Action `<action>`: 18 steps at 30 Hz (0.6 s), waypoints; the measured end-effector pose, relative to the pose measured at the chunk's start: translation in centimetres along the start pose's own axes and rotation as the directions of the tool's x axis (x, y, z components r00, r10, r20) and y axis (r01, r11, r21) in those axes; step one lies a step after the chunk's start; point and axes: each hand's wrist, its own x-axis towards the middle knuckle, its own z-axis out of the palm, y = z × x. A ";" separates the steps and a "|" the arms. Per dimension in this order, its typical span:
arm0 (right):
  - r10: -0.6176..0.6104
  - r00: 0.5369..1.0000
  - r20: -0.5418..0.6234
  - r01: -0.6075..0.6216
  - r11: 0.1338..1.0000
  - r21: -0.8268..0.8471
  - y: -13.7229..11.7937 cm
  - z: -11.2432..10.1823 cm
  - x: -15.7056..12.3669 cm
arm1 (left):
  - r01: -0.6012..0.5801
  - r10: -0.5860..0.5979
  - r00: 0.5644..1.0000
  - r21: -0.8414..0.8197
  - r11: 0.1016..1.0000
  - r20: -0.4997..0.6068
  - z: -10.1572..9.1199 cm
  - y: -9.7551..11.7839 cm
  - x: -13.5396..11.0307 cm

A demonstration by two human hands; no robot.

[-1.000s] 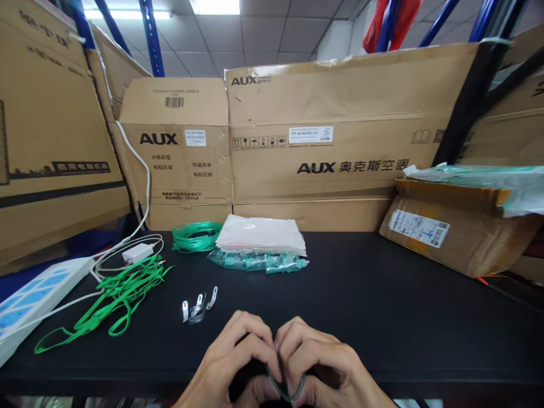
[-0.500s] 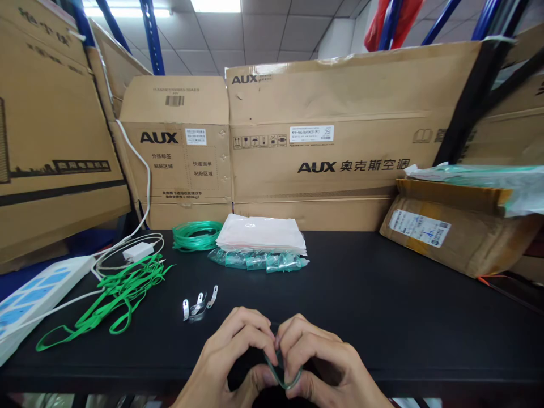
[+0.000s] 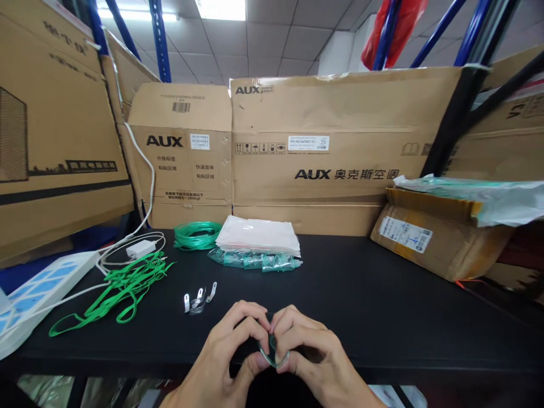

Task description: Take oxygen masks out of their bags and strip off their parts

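Note:
Close to the table's front edge, both hands grip a clear, green-tinted, flexible plastic piece with a curved rim (image 3: pixel 268 359). My left hand (image 3: pixel 232 348) pinches its left side between thumb and fingers. On the other side, my right hand (image 3: pixel 312 351) does the same, with the fingertips of both hands almost meeting. Much of the piece is hidden behind the fingers, so its full shape cannot be made out. Beyond my left hand lie several small slotted metal strips (image 3: pixel 199 296) on the black tabletop (image 3: pixel 361 306).
Left of the strips are tangled green elastic bands (image 3: pixel 127 286) and a white power strip (image 3: pixel 51 289) with cables. A coil of green tubing (image 3: pixel 196 235) lies beside stacked white packets (image 3: pixel 259 235) with clear-green plastic ends. A cardboard box (image 3: pixel 437 238) stands right; tall cartons line the back.
My view has shifted slightly, and both hands with the plastic piece appear a little higher and further left. Their grip looks much the same.

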 end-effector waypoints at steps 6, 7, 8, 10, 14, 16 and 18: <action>0.086 0.995 -0.047 -0.084 0.995 0.058 -0.7 0.1 0.2 | 0.108 -0.110 0.993 -0.053 0.993 -0.038 0.6 -0.5 -0.4; 0.092 0.995 -0.049 -0.090 0.994 0.056 -0.8 0.2 0.2 | 0.150 -0.153 0.988 -0.079 0.986 -0.034 0.6 -0.6 -0.3; 0.096 0.994 -0.049 -0.093 0.994 0.052 -0.8 0.3 0.3 | 0.185 -0.189 0.982 -0.107 0.977 -0.026 0.5 -0.7 -0.2; 0.102 0.994 -0.046 -0.100 0.994 0.038 -0.8 0.3 0.3 | 0.224 -0.229 0.973 -0.151 0.963 -0.012 0.3 -0.6 0.1; 0.124 0.992 -0.038 -0.123 0.992 0.030 -1.1 0.4 0.3 | 0.212 -0.217 0.976 -0.132 0.968 -0.031 0.0 -0.3 0.5; 0.137 0.990 -0.040 -0.136 0.990 0.033 -1.2 0.3 0.3 | 0.193 -0.199 0.979 -0.117 0.974 -0.038 -0.1 -0.1 0.6; 0.148 0.988 -0.044 -0.146 0.989 0.036 -1.2 0.3 0.3 | 0.175 -0.180 0.983 -0.113 0.978 -0.038 -0.1 -0.1 0.6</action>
